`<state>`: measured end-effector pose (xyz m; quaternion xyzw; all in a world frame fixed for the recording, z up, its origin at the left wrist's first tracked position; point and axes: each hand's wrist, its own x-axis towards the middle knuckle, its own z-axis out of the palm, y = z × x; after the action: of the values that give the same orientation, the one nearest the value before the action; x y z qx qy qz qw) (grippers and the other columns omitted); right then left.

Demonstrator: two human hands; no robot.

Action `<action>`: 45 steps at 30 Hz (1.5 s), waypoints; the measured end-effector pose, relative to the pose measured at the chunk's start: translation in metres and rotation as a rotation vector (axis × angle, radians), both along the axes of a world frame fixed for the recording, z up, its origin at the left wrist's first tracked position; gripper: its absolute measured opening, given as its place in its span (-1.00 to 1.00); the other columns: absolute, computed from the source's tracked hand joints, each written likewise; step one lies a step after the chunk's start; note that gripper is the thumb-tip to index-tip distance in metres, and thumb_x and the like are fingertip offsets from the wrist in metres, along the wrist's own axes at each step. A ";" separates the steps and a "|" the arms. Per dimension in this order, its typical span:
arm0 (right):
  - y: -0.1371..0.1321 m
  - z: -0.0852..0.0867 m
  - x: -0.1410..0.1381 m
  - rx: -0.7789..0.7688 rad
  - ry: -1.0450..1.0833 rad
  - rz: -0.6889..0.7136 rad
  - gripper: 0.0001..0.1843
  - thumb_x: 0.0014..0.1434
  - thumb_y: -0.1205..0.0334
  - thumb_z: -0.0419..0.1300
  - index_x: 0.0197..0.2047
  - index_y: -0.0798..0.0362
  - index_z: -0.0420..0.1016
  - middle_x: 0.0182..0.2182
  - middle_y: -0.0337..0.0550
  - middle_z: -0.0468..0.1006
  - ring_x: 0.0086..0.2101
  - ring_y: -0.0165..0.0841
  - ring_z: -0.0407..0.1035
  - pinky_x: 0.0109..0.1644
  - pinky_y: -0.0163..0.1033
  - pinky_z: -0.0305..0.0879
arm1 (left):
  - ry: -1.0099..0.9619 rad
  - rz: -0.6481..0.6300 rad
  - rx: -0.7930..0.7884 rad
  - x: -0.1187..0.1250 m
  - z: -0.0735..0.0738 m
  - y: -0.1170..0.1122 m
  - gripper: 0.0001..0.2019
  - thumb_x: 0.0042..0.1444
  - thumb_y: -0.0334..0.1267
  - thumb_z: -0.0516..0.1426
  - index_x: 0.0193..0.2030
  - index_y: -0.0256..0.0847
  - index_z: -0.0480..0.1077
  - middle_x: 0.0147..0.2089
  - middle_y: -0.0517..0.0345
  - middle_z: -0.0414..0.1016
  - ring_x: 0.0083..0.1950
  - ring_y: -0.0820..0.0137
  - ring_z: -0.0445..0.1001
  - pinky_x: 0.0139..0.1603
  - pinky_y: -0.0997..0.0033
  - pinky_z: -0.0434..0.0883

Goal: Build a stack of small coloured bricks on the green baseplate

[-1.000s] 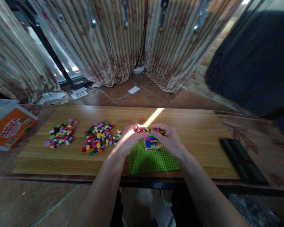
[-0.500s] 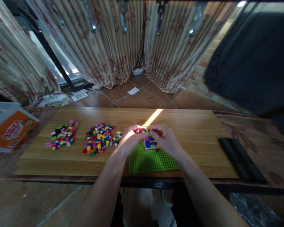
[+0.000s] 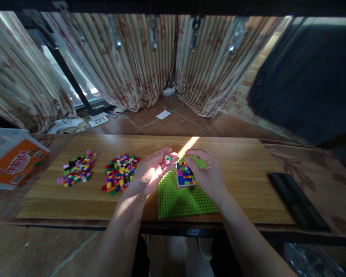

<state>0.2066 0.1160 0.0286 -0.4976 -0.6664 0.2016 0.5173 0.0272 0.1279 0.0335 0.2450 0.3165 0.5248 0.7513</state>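
Note:
A green studded baseplate (image 3: 184,200) lies on the wooden board in front of me. On it sits a small square card or plate covered with coloured bricks (image 3: 185,174). My left hand (image 3: 150,171) is palm-up beside it, with a few small bricks (image 3: 166,159) resting on its loosely curled fingers. My right hand (image 3: 209,173) rests on the right edge of the brick square, fingers curled; whether it pinches a brick is hidden. Two heaps of loose bricks, one near (image 3: 120,173) and one further left (image 3: 77,168), lie left of my left hand.
The wooden board (image 3: 242,161) lies on a table. A black flat case (image 3: 296,201) sits at the right, an orange box (image 3: 15,163) at the far left. Behind are striped curtains (image 3: 150,61), a tiled floor with papers (image 3: 69,124), and a dark cloth (image 3: 305,73).
My left hand has drawn back from the brick square and turned palm-up, showing bricks on its fingers. My right hand stays at the square. The camera has tilted slightly.

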 end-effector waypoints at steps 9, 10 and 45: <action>-0.008 -0.001 -0.020 0.091 -0.242 0.032 -0.78 0.14 0.19 0.30 -0.10 -0.07 0.54 0.00 -0.07 0.48 0.01 -0.16 0.35 0.10 0.08 0.30 | -0.055 -0.113 -0.002 0.006 0.007 -0.007 -0.73 0.14 -0.41 0.15 -0.02 -0.32 0.50 -0.11 -0.02 0.54 -0.20 0.46 0.49 -0.20 0.53 0.44; -0.008 -0.002 -0.020 0.098 -0.242 0.024 -0.79 0.15 0.19 0.30 -0.10 -0.07 0.53 -0.01 -0.06 0.48 0.01 -0.16 0.35 0.10 0.08 0.31 | -0.070 -0.119 0.004 0.008 0.008 -0.008 -0.74 0.15 -0.43 0.13 -0.03 -0.33 0.50 -0.10 -0.02 0.54 -0.21 0.47 0.49 -0.19 0.53 0.44; -0.009 0.006 -0.013 -0.229 0.397 0.237 -0.89 0.18 0.16 0.19 -0.32 -0.06 0.54 -0.34 -0.21 0.55 -0.30 -0.35 0.44 -0.18 -0.17 0.41 | 0.076 -0.324 0.017 0.007 0.010 -0.008 -0.73 -0.08 -0.28 0.25 -0.53 -0.24 0.20 -0.60 0.40 0.02 -0.62 0.68 -0.10 -0.65 0.62 -0.15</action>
<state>0.1935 0.1068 0.0349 -0.4221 -0.5785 0.4285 0.5510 0.0345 0.1199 0.0433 0.3186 0.2965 0.3896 0.8116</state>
